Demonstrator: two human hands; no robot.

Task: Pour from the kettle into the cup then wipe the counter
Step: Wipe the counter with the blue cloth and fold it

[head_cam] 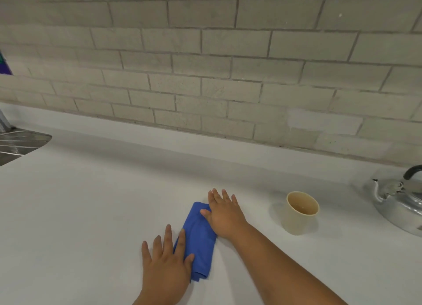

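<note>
A folded blue cloth (199, 238) lies on the white counter (91, 213), near the front middle. My left hand (166, 263) rests flat with spread fingers on the cloth's near left edge. My right hand (222, 213) lies flat, fingers apart, pressing the cloth's far right part. A beige cup (300, 213) stands upright to the right of the cloth, with a little liquid at its bottom. The silver kettle (399, 202) with a black handle sits at the right edge, spout pointing left toward the cup.
A grey brick-tile wall (205, 65) runs along the back of the counter. A metal sink drainer (20, 145) shows at the far left edge.
</note>
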